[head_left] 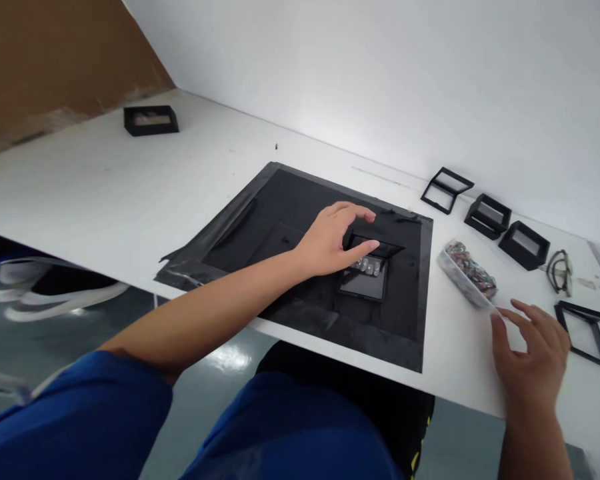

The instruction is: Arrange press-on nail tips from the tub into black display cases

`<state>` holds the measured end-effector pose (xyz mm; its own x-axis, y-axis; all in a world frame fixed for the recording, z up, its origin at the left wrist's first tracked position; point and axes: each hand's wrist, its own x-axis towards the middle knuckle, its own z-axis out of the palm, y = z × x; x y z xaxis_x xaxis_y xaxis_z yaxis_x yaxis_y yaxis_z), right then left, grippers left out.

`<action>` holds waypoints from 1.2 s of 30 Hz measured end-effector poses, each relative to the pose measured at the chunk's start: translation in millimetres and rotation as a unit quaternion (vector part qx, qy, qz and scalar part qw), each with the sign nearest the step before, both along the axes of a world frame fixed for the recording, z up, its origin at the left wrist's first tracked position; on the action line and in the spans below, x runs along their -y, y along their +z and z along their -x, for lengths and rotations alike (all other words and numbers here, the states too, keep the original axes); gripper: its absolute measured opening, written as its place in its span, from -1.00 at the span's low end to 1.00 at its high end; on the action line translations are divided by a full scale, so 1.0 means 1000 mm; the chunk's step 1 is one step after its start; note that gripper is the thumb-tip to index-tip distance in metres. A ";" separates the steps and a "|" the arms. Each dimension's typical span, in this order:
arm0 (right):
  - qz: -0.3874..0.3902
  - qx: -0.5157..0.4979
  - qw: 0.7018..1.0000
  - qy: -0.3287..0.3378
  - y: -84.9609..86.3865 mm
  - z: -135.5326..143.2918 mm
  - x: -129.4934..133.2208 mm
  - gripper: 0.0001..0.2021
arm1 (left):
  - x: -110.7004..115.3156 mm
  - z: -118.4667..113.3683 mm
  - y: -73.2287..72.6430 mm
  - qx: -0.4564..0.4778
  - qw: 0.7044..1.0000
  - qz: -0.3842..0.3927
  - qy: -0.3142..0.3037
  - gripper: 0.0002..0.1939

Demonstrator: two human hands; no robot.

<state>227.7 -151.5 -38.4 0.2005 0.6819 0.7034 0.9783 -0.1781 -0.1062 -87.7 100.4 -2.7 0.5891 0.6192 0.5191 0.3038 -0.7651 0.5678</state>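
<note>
My left hand (pixel 333 239) hovers at the small black frame case (pixel 363 283) on the black mat (pixel 280 220). Its thumb and fingers are apart, with the thumb over the row of clear pieces (pixel 367 267) in the case. Whether the fingertips touch the case I cannot tell. On the right, my right hand (pixel 533 347) is at the near end of a clear plastic tub (pixel 463 283) filled with small shiny, multicoloured pieces. Its thumb and index finger are spaced apart beside the tub's corner, and the other fingers are bent.
Black frames (pixel 443 193) and black boxes (pixel 487 217), (pixel 525 245) stand along the wall. Eyeglasses (pixel 560 273) and another black frame (pixel 587 337) lie at the right. A black box (pixel 151 121) sits at the far left of the white table (pixel 105 180).
</note>
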 end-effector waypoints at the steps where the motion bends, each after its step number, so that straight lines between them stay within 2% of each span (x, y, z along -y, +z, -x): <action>1: -0.007 -0.008 1.000 -0.011 -0.001 0.002 0.002 -0.85 | 0.000 -0.001 -0.001 -0.017 1.000 0.014 -0.013 -0.52; 4: -0.012 -0.034 0.999 -0.030 -0.005 0.006 0.001 -0.76 | -0.001 -0.002 -0.002 -0.035 0.998 0.023 -0.049 -0.57; 13: 0.003 -0.056 0.998 -0.027 -0.012 0.011 0.002 -0.60 | -0.007 0.000 -0.007 -0.025 0.994 -0.033 -0.099 -0.66; 16: -0.004 -0.055 0.998 -0.024 -0.014 0.012 0.002 -0.65 | -0.006 0.000 -0.007 -0.005 0.994 -0.055 -0.097 -0.65; 21: -0.018 -0.061 0.998 -0.004 -0.013 0.009 0.005 -0.79 | 0.000 0.004 0.000 0.081 0.990 -0.105 -0.057 -0.59; 24: -0.030 -0.077 0.997 0.013 -0.012 0.010 0.023 -0.87 | 0.010 0.006 0.006 0.165 0.964 -0.195 -0.071 -0.75; 26: -0.046 -0.094 0.994 0.015 -0.013 0.013 0.040 -0.91 | 0.023 0.006 0.010 0.205 0.934 -0.268 -0.120 -0.84; 29: -0.064 -0.124 0.990 0.007 -0.016 0.017 0.066 -0.92 | 0.048 0.000 0.017 0.189 0.895 -0.347 -0.208 -0.89; 30: -0.049 -0.137 0.989 0.008 -0.017 0.017 0.072 -0.90 | 0.056 -0.004 0.020 0.168 0.887 -0.362 -0.231 -0.89; 32: 0.000 -0.209 0.977 0.035 -0.018 0.016 0.080 -0.63 | 0.071 -0.014 0.027 0.125 0.886 -0.357 -0.267 -0.89; 34: 0.033 -0.307 0.948 0.076 -0.018 0.013 0.082 -0.33 | 0.081 -0.030 0.035 0.077 0.903 -0.312 -0.286 -0.85; 36: 0.024 -0.375 0.921 0.104 -0.018 0.012 0.081 -0.26 | 0.087 -0.050 0.043 0.012 0.918 -0.264 -0.295 -0.75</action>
